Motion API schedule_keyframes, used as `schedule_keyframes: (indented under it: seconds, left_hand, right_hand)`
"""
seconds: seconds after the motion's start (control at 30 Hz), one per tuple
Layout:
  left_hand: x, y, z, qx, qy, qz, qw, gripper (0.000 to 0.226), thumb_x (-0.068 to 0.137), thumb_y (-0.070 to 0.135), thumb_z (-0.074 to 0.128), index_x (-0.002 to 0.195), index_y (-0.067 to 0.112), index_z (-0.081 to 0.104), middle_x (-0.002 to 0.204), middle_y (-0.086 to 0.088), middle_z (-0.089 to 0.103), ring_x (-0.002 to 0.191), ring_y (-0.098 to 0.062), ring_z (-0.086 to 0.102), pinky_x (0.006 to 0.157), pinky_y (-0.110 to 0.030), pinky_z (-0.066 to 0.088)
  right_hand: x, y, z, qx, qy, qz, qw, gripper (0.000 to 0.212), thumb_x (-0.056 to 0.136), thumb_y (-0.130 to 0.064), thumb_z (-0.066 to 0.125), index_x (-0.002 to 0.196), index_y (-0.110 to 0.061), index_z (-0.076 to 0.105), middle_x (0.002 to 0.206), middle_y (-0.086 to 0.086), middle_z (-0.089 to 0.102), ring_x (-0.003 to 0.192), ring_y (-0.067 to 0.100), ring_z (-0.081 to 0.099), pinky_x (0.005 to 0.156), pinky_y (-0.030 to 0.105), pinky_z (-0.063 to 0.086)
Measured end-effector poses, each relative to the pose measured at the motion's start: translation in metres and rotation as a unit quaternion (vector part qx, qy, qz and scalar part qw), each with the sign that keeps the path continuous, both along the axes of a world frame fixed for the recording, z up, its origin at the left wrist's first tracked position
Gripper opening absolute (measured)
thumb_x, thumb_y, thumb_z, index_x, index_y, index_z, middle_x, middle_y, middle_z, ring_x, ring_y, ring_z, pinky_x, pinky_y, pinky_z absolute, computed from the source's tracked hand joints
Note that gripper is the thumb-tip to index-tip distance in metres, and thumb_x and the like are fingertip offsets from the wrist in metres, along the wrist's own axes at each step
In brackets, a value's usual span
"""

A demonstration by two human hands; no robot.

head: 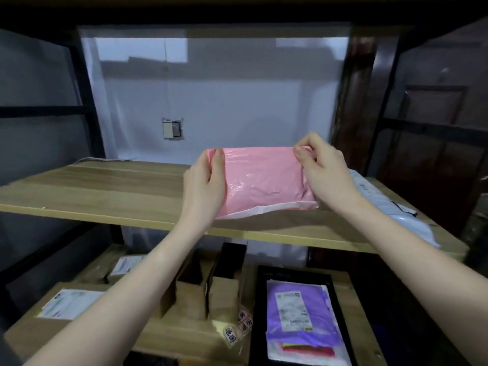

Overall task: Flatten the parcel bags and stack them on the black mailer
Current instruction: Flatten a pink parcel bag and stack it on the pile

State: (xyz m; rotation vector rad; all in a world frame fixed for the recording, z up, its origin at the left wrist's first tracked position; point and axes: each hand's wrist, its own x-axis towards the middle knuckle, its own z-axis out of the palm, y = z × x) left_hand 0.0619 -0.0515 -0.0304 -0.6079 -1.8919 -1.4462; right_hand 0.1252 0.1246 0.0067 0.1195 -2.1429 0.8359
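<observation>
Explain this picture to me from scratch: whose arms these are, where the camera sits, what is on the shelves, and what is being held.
There is no machine here. A person wears a wide-angle camera on the head, so the one picture looks forward and down along their own bare arms.

The left hand and the right hand each pinch an upper corner of a pink parcel bag, holding it up in front of the upper wooden shelf. A white-grey mailer lies at that shelf's right end.

On the lower shelf, at the right, lies the black mailer. A pile of bags already rests on it, with a purple bag bearing a printed label on top. To the left stand brown cardboard boxes, some labelled.

The pink bag still looks wrinkled.
</observation>
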Motion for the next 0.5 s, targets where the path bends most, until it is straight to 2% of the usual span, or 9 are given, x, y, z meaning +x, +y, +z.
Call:
schedule_keyframes:
  seconds: [0.07, 0.17, 0.23, 0.3, 0.37, 0.5]
  left_hand:
    - [0.009, 0.005, -0.005, -0.024, -0.025, -0.035, 0.999, 0.038, 0.1, 0.026, 0.039, 0.065, 0.012, 0.034, 0.061, 0.005, 0.032, 0.058, -0.007, 0.029, 0.055, -0.025, 0.027]
    - [0.03, 0.008, -0.013, -0.054, -0.091, -0.149, 0.983, 0.035, 0.099, 0.028, 0.044, 0.076, 0.002, 0.05, 0.061, 0.004, 0.044, 0.057, -0.006, 0.041, 0.057, -0.023, 0.035]
    - [0.045, 0.009, -0.024, -0.098, -0.188, -0.263, 0.941, 0.023, 0.092, 0.029, 0.053, 0.082, 0.01, 0.061, 0.062, 0.005, 0.064, 0.058, -0.003, 0.059, 0.056, -0.019, 0.049]
    - [0.053, 0.012, -0.04, -0.171, -0.269, -0.338, 0.886, 0.02, 0.081, 0.031, 0.063, 0.095, 0.017, 0.067, 0.081, 0.004, 0.074, 0.074, -0.01, 0.07, 0.064, -0.025, 0.057]
    - [0.056, 0.019, -0.059, -0.213, -0.289, -0.362, 0.86, 0.027, 0.08, 0.026, 0.067, 0.104, 0.013, 0.067, 0.089, 0.0, 0.074, 0.079, -0.014, 0.07, 0.064, -0.027, 0.057]
    - [0.055, 0.033, -0.085, -0.208, -0.3, -0.376, 0.852, 0.027, 0.086, 0.01, 0.063, 0.112, 0.016, 0.065, 0.091, 0.006, 0.073, 0.082, -0.007, 0.068, 0.067, -0.019, 0.052]
  right_hand:
    - [0.017, 0.014, -0.006, 0.007, -0.014, 0.0, 1.0, 0.013, 0.094, -0.017, 0.049, 0.085, -0.012, 0.056, 0.073, 0.0, 0.058, 0.075, 0.016, 0.05, 0.066, 0.027, 0.032]
    - [0.043, 0.034, -0.019, 0.009, -0.046, 0.034, 0.998, 0.013, 0.093, -0.015, 0.051, 0.081, -0.017, 0.056, 0.073, -0.006, 0.057, 0.067, 0.004, 0.046, 0.063, 0.01, 0.034]
    - [0.059, 0.045, -0.029, 0.004, -0.062, 0.048, 0.997, 0.013, 0.092, -0.013, 0.052, 0.081, -0.017, 0.057, 0.074, -0.009, 0.057, 0.068, -0.001, 0.046, 0.065, 0.007, 0.035]
    - [0.071, 0.054, -0.039, 0.002, -0.082, 0.059, 0.995, 0.012, 0.091, -0.011, 0.054, 0.083, -0.015, 0.061, 0.077, -0.01, 0.06, 0.075, -0.003, 0.05, 0.069, 0.006, 0.036]
    - [0.08, 0.062, -0.048, 0.007, -0.115, 0.069, 0.991, 0.011, 0.09, -0.012, 0.056, 0.083, -0.016, 0.064, 0.079, -0.013, 0.062, 0.074, -0.006, 0.053, 0.07, 0.006, 0.037]
    - [0.097, 0.071, -0.07, 0.026, -0.171, 0.07, 0.982, 0.01, 0.089, -0.019, 0.059, 0.08, -0.025, 0.061, 0.079, -0.008, 0.064, 0.071, -0.004, 0.055, 0.067, 0.008, 0.04]
